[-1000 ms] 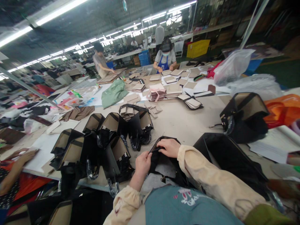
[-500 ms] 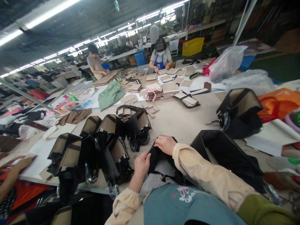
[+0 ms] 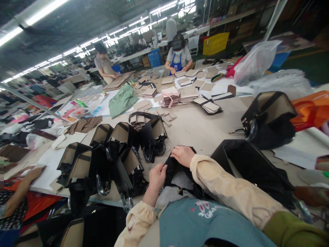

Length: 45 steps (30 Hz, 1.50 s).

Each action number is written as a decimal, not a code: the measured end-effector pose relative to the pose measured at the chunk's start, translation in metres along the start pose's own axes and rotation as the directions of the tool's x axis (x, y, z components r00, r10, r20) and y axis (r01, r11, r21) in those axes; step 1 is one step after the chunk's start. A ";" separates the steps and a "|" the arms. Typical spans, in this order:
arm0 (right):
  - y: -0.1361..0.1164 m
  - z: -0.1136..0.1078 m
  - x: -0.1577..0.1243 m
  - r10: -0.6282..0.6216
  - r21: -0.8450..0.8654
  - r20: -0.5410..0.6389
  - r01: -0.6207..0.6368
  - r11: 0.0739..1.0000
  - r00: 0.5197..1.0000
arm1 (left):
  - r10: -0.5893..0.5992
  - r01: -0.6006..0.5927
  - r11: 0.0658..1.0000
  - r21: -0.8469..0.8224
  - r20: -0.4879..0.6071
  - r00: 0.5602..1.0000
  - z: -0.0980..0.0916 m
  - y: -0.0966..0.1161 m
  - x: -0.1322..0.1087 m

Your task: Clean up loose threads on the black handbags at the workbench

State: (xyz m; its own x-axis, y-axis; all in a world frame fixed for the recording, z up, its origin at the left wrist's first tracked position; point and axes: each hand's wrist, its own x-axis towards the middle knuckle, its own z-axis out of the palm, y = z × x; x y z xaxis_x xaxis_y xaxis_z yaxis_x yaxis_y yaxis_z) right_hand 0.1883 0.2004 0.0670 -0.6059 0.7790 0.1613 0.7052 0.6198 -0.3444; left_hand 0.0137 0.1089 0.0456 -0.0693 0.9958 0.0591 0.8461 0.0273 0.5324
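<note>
A black handbag (image 3: 177,171), its lining turned partly outward, stands at the table's near edge against my apron. Along its left rim, my left hand (image 3: 157,175) pinches the edge between thumb and fingers. My right hand (image 3: 183,155) grips the far rim, fingers curled over it; the fingertips' inner side is hidden. Close by on the right lies a larger open black bag (image 3: 246,168). To the left, several black bags with beige insides stand in a cluster, the nearest black bag (image 3: 130,168) having plastic-wrapped handles.
Another black bag (image 3: 267,120) stands at the right beside white papers (image 3: 298,151). Stacks of beige panels (image 3: 171,97) and a green cloth (image 3: 123,101) lie farther back. A co-worker's hand (image 3: 33,173) rests at the left; a person (image 3: 177,58) works across the table (image 3: 200,127).
The view has shifted slightly, so the surroundings sit a little differently. Both my hands keep their grip on the handbag's rim with hardly any movement.
</note>
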 end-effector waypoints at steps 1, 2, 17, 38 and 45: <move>0.000 0.000 0.000 0.001 -0.006 -0.001 -0.001 1.000 1.000 | -0.001 0.001 1.000 -0.011 0.005 1.000 0.000 0.000 0.000; 0.000 0.001 0.000 0.002 -0.010 -0.002 -0.002 1.000 1.000 | -0.002 0.002 1.000 -0.021 0.010 1.000 0.000 -0.001 0.000; -0.006 -0.005 0.000 0.005 -0.055 0.000 -0.005 0.998 1.000 | -0.009 0.011 0.999 -0.051 0.030 1.000 -0.004 0.001 0.001; -0.007 -0.006 0.001 0.033 -0.042 0.028 -0.032 0.999 0.999 | -0.111 -0.016 0.918 0.397 0.294 0.949 -0.025 0.038 0.032; 0.004 -0.011 -0.004 -0.029 -0.006 0.038 0.029 1.000 0.999 | -0.169 0.067 0.917 0.393 0.231 0.958 -0.017 0.034 0.037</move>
State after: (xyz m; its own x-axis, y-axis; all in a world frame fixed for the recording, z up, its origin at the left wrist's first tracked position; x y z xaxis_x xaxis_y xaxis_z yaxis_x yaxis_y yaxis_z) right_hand 0.1978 0.2006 0.0752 -0.6398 0.7564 0.1359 0.6892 0.6429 -0.3342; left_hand 0.0311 0.1453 0.0809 -0.0873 0.9697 -0.2283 0.9789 0.1260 0.1607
